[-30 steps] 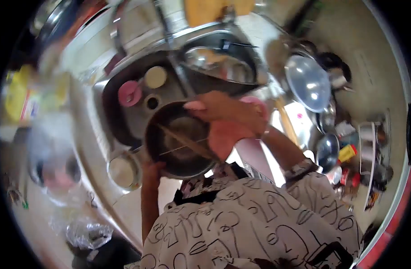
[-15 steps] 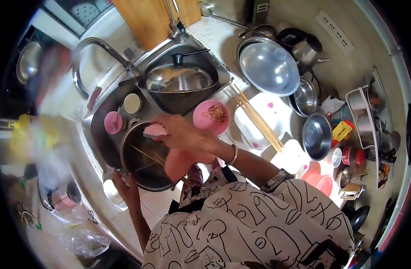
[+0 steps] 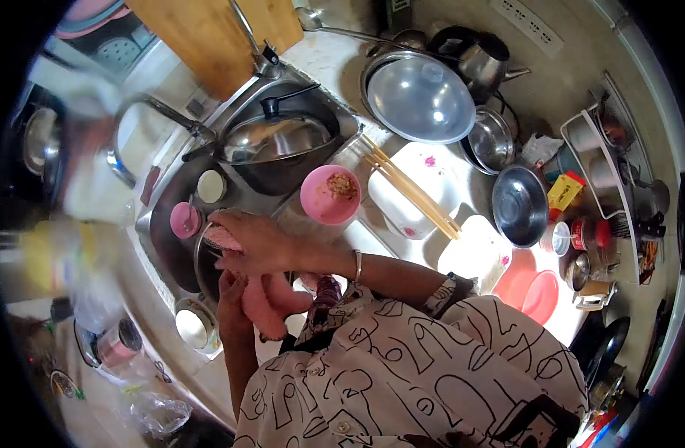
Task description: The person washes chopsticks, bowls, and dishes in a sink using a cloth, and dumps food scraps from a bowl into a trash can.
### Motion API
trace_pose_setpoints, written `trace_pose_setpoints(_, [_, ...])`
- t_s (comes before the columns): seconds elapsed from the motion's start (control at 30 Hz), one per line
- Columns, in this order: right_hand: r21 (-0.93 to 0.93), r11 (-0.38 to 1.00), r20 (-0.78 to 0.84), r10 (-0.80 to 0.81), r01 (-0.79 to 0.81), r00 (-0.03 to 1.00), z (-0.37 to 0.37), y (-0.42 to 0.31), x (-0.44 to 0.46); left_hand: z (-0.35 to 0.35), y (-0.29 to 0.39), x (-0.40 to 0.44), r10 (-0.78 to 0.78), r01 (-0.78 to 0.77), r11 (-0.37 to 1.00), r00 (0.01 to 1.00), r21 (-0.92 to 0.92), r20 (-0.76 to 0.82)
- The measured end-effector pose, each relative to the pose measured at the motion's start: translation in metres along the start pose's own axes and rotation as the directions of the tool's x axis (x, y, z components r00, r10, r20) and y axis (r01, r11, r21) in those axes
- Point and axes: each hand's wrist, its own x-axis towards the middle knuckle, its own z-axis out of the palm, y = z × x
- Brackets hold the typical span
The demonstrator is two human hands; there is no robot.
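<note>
My right hand is closed on a pink cloth, which bunches between its fingers and hangs down over a metal pot. Most of the pot is hidden behind my hands and the cloth; only its left rim shows, inside the sink. My left hand is closed at the near side of the pot, touching or very close to the cloth. Its fingertips are partly covered. To the right of my right hand sits a pink bowl with food scraps in it.
The sink also holds a small pink cup and a lidded pan under the faucet. Chopsticks lie across a white dish. Metal bowls stand along the wall. A white bowl is at the sink's front edge.
My right hand has moved left and down with the cloth, closer to my left hand. The pot's inside and the sticks in it are now covered. The camera view has shifted slightly.
</note>
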Motion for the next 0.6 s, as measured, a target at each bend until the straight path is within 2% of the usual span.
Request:
trace_pose_setpoints(0.03, [-0.051, 0.99, -0.057, -0.132, 0.129, 0.99, -0.004, 0.003, -0.006, -0.002, -0.003, -0.001, -0.004, 0.004, 1.0, 0.997, 0.007, -0.073])
trace_pose_setpoints(0.07, [-0.11, 0.962, -0.105, -0.262, 0.251, 0.959, -0.01, 0.004, -0.012, -0.005, -0.005, -0.001, -0.011, 0.012, 1.0, 0.998, 0.007, -0.064])
trace_pose_setpoints(0.1, [-0.116, 0.962, -0.109, -0.258, 0.246, 0.96, -0.02, 0.003, -0.021, -0.003, -0.003, -0.003, -0.019, 0.016, 0.999, 0.997, -0.045, -0.068])
trace_pose_setpoints(0.17, [-0.307, 0.945, -0.129, 0.081, -0.117, 0.988, -0.049, 0.0, -0.042, 0.0, 0.005, -0.004, -0.018, 0.014, 0.995, 0.999, -0.099, -0.032])
trace_pose_setpoints(0.2, [-0.483, 0.872, -0.196, -0.012, -0.086, 0.981, -0.065, 0.015, -0.056, -0.008, 0.004, -0.004, -0.013, 0.01, 0.995, 0.999, -0.103, -0.034])
trace_pose_setpoints(0.23, [-0.642, 0.764, -0.24, -0.118, -0.067, 0.964, -0.082, 0.03, -0.072, -0.022, 0.004, -0.004, 0.029, -0.03, 0.999, 0.998, -0.02, -0.062])
trace_pose_setpoints(0.27, [-0.535, 0.806, -0.307, 0.094, -0.253, 0.947, -0.099, 0.029, -0.086, -0.024, 0.005, -0.004, 0.052, -0.055, 0.998, 0.995, -0.038, -0.083])
trace_pose_setpoints(0.3, [-0.6, 0.732, -0.329, 0.143, -0.323, 0.933, -0.118, 0.034, -0.101, -0.026, 0.006, -0.004, 0.075, -0.081, 0.995, 0.992, -0.054, -0.105])
trace_pose_setpoints(0.33, [-0.681, 0.596, -0.39, 0.197, -0.426, 0.899, -0.128, 0.038, -0.117, -0.028, 0.007, -0.005, 0.08, -0.086, 0.995, 0.991, -0.055, -0.108])
trace_pose_setpoints(0.37, [-0.797, 0.369, -0.439, 0.191, -0.479, 0.878, -0.132, 0.062, -0.134, -0.031, 0.009, -0.006, 0.127, -0.127, 0.992, 0.98, 0.012, -0.15])
trace_pose_setpoints(0.4, [-0.796, 0.291, -0.455, 0.29, -0.531, 0.842, -0.137, 0.059, -0.142, -0.032, 0.009, -0.007, 0.176, -0.163, 0.983, 0.966, 0.08, -0.188])
trace_pose_setpoints(0.43, [-0.808, 0.269, -0.449, 0.297, -0.525, 0.843, -0.142, 0.069, -0.153, -0.028, 0.012, -0.007, 0.178, -0.165, 0.983, 0.966, 0.082, -0.188])
trace_pose_setpoints(0.5, [-0.819, 0.247, -0.442, 0.306, -0.519, 0.843, -0.145, 0.093, -0.169, -0.014, 0.018, -0.007, 0.133, -0.183, 0.975, 0.933, -0.123, -0.335])
trace_pose_setpoints(0.53, [-0.771, 0.332, -0.427, 0.364, -0.543, 0.828, -0.148, 0.101, -0.172, -0.022, 0.017, -0.009, 0.134, -0.185, 0.975, 0.931, -0.122, -0.339])
trace_pose_setpoints(0.57, [-0.715, 0.414, -0.402, 0.416, -0.563, 0.816, -0.148, 0.106, -0.173, -0.039, 0.017, -0.014, 0.315, -0.21, 0.906, 0.915, 0.368, -0.252])
trace_pose_setpoints(0.6, [-0.717, 0.418, -0.395, 0.415, -0.558, 0.819, -0.148, 0.104, -0.173, -0.042, 0.02, -0.017, 0.426, -0.21, 0.609, 0.9, 0.765, -0.092])
